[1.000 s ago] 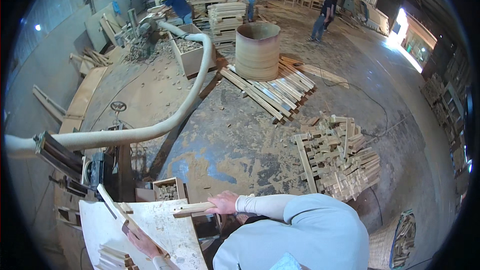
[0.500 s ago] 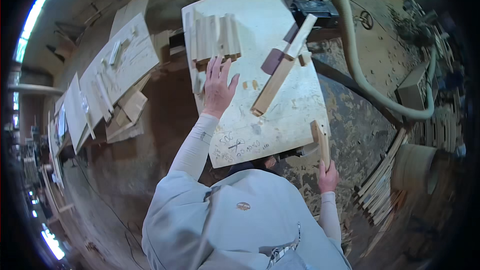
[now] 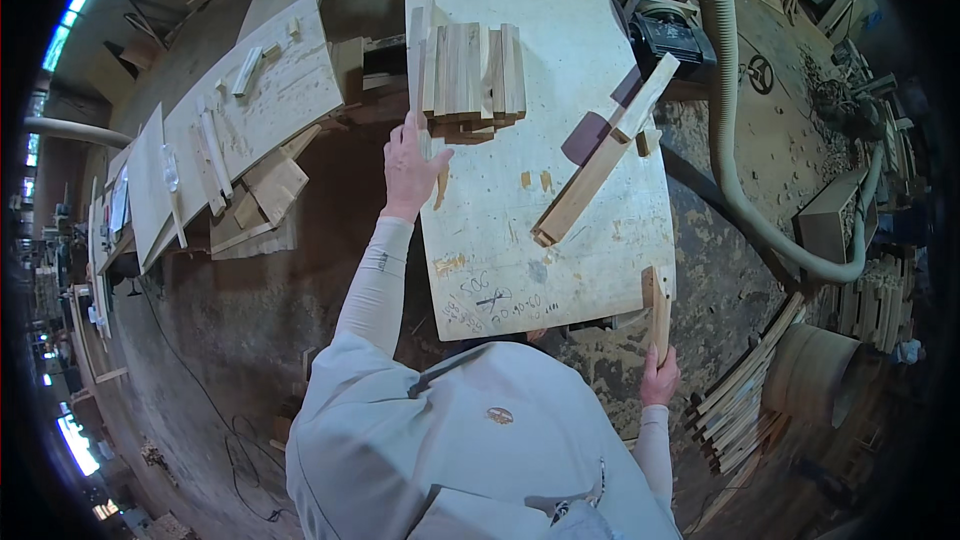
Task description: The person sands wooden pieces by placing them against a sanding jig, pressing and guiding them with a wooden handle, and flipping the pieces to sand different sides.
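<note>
My left hand is at the left edge of the pale worktable, fingers stretched forward and thumb apart. It is beside the end of a wooden strip and just nearer than a row of wooden slats; whether it touches the strip is unclear. At the table's near right corner, my right hand is closed around a narrow wooden piece pointing away from me. A longer wooden bar lies diagonally on the table, with dark reddish-brown sheets by it.
A small wood block lies beside the bar. Behind the right edge are a dark motor-like machine and a ribbed hose. Boards on a low bench stand at the left. Wooden strips are stacked on the floor at right.
My left hand has moved from the near ends of the slats leftward to the table's edge. My right hand keeps hold of the wooden piece. The whole view has shifted slightly.
</note>
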`<control>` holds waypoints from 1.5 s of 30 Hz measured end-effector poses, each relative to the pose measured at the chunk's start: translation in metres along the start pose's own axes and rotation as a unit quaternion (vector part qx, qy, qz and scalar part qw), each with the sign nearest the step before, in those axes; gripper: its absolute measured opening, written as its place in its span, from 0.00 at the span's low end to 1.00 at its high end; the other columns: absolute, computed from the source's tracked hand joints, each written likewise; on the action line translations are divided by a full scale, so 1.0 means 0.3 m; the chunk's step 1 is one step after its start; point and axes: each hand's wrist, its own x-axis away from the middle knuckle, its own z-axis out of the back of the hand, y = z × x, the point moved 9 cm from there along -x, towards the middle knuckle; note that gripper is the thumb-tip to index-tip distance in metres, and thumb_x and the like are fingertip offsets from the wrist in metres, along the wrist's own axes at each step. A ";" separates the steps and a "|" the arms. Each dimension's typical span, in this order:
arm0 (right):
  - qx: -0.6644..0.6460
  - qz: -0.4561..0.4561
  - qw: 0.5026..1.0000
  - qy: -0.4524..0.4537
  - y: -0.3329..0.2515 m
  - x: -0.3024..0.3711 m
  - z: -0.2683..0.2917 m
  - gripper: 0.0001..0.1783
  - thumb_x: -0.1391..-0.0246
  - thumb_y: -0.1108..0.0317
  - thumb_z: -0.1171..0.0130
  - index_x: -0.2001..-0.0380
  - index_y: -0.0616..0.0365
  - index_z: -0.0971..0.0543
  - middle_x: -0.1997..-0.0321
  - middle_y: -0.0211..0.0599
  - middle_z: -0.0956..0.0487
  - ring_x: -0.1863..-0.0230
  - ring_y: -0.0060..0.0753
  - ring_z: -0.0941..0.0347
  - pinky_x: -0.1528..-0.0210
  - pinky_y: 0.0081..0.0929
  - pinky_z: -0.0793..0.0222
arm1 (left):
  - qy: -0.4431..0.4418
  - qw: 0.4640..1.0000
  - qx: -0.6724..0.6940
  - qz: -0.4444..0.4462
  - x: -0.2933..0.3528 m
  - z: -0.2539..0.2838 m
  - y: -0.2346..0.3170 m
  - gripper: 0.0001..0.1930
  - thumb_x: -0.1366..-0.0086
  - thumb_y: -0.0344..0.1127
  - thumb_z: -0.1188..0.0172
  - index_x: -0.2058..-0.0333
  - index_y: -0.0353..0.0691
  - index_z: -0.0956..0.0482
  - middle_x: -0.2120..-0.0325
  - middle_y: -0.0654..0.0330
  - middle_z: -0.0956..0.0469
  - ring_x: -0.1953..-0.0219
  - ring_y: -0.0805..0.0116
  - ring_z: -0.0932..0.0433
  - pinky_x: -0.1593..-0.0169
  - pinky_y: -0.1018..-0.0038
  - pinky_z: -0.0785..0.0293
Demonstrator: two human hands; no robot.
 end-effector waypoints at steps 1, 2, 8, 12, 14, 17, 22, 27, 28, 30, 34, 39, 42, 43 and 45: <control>0.010 0.005 1.000 0.004 -0.004 -0.001 0.001 0.22 0.24 0.48 0.38 0.53 0.60 0.18 0.69 0.52 0.15 0.64 0.63 0.15 0.59 0.54 0.24 | -0.063 0.997 0.033 0.029 0.002 -0.042 -0.037 0.45 0.33 0.46 0.22 0.24 0.34 0.33 0.37 0.45 0.20 0.32 0.44 0.24 0.30 0.54 0.26; 0.010 0.008 1.000 0.001 -0.013 -0.004 -0.002 0.22 0.24 0.48 0.38 0.53 0.60 0.18 0.69 0.52 0.15 0.64 0.63 0.15 0.59 0.54 0.24 | -0.122 0.989 0.064 0.060 0.013 -0.070 -0.073 0.44 0.32 0.45 0.23 0.24 0.32 0.31 0.39 0.45 0.19 0.35 0.45 0.21 0.31 0.55 0.24; 0.014 0.011 1.000 0.000 -0.010 -0.004 -0.007 0.21 0.24 0.49 0.37 0.55 0.60 0.19 0.69 0.53 0.16 0.64 0.66 0.17 0.60 0.55 0.25 | -0.114 0.840 0.458 0.267 -0.005 -0.127 -0.283 0.28 0.21 0.34 0.37 0.28 0.28 0.24 0.40 0.54 0.15 0.40 0.63 0.16 0.33 0.67 0.23; 0.021 0.019 1.000 0.002 0.017 -0.010 -0.009 0.22 0.24 0.49 0.37 0.56 0.60 0.19 0.68 0.54 0.16 0.63 0.68 0.17 0.60 0.57 0.26 | -0.023 0.858 0.467 0.212 0.016 0.008 -0.296 0.25 0.20 0.34 0.41 0.28 0.31 0.23 0.44 0.61 0.14 0.45 0.75 0.19 0.39 0.72 0.23; 0.023 0.006 1.000 0.004 0.033 0.006 -0.004 0.22 0.24 0.48 0.37 0.56 0.60 0.19 0.67 0.55 0.16 0.62 0.68 0.17 0.59 0.57 0.26 | -0.049 0.874 0.446 0.188 0.021 0.067 -0.240 0.26 0.18 0.33 0.43 0.26 0.31 0.25 0.39 0.60 0.15 0.41 0.73 0.20 0.34 0.72 0.25; 0.009 -0.016 1.000 0.019 0.031 0.018 0.008 0.23 0.25 0.48 0.37 0.55 0.60 0.19 0.65 0.57 0.15 0.61 0.70 0.17 0.59 0.59 0.26 | -0.042 0.895 0.425 0.130 0.047 0.129 -0.173 0.26 0.15 0.31 0.46 0.23 0.30 0.30 0.30 0.57 0.20 0.30 0.71 0.24 0.25 0.72 0.32; 0.058 -0.047 0.997 0.004 0.053 -0.005 0.002 0.23 0.26 0.46 0.36 0.49 0.57 0.16 0.62 0.59 0.13 0.57 0.71 0.15 0.58 0.60 0.25 | -0.160 0.851 0.492 0.086 0.125 0.138 0.098 0.25 0.13 0.31 0.46 0.23 0.32 0.29 0.29 0.58 0.21 0.30 0.71 0.24 0.24 0.72 0.32; 0.025 -0.031 0.999 -0.002 0.042 -0.005 0.014 0.27 0.28 0.40 0.36 0.58 0.57 0.19 0.64 0.59 0.14 0.58 0.74 0.17 0.58 0.63 0.24 | -0.261 0.867 0.424 0.027 0.221 -0.054 0.418 0.24 0.14 0.32 0.45 0.24 0.32 0.27 0.36 0.57 0.17 0.35 0.70 0.21 0.29 0.72 0.29; 0.022 -0.034 0.999 0.001 0.037 -0.003 0.019 0.27 0.28 0.40 0.36 0.58 0.57 0.19 0.64 0.59 0.14 0.58 0.74 0.17 0.58 0.63 0.24 | -0.272 0.863 0.425 0.025 0.231 -0.115 0.464 0.25 0.14 0.32 0.45 0.24 0.32 0.27 0.38 0.56 0.16 0.38 0.70 0.20 0.31 0.72 0.27; 0.016 -0.042 0.999 -0.005 0.025 0.004 0.028 0.30 0.28 0.37 0.37 0.60 0.58 0.20 0.65 0.59 0.14 0.60 0.73 0.16 0.58 0.62 0.23 | -0.282 0.860 0.425 0.023 0.230 -0.226 0.504 0.25 0.15 0.31 0.45 0.25 0.32 0.27 0.40 0.55 0.15 0.40 0.69 0.19 0.32 0.71 0.26; 0.009 -0.039 0.999 -0.010 0.052 0.005 0.016 0.32 0.28 0.35 0.38 0.61 0.58 0.20 0.66 0.60 0.14 0.60 0.73 0.16 0.58 0.61 0.24 | -0.286 0.883 0.371 0.029 0.185 -0.384 0.524 0.25 0.16 0.31 0.46 0.25 0.30 0.27 0.43 0.54 0.14 0.45 0.69 0.18 0.35 0.71 0.24; 0.020 -0.027 0.999 0.002 0.052 0.010 0.035 0.29 0.28 0.38 0.35 0.62 0.58 0.21 0.69 0.58 0.15 0.63 0.70 0.16 0.62 0.59 0.25 | -0.319 0.844 0.424 0.079 0.191 -0.474 0.529 0.25 0.17 0.30 0.46 0.26 0.30 0.26 0.42 0.54 0.14 0.45 0.69 0.18 0.36 0.71 0.24; 0.016 -0.046 0.999 -0.023 0.058 0.000 0.032 0.32 0.28 0.35 0.37 0.61 0.58 0.20 0.65 0.60 0.14 0.61 0.72 0.16 0.58 0.61 0.23 | -0.348 0.826 0.431 0.102 0.216 -0.504 0.507 0.26 0.17 0.31 0.46 0.24 0.33 0.26 0.37 0.56 0.17 0.38 0.71 0.20 0.32 0.73 0.27; 0.012 -0.042 0.999 -0.026 0.041 -0.001 0.031 0.32 0.28 0.35 0.37 0.61 0.58 0.20 0.65 0.60 0.14 0.61 0.72 0.16 0.58 0.61 0.23 | -0.340 0.832 0.426 0.103 0.210 -0.515 0.461 0.25 0.16 0.31 0.46 0.25 0.33 0.26 0.36 0.55 0.17 0.37 0.70 0.20 0.31 0.72 0.27; 0.001 -0.033 0.999 -0.022 0.026 -0.001 0.043 0.31 0.28 0.36 0.37 0.59 0.58 0.18 0.64 0.59 0.13 0.60 0.71 0.15 0.58 0.61 0.22 | -0.337 0.835 0.424 0.101 0.201 -0.534 0.453 0.25 0.16 0.32 0.46 0.25 0.33 0.25 0.35 0.53 0.17 0.36 0.69 0.20 0.31 0.71 0.27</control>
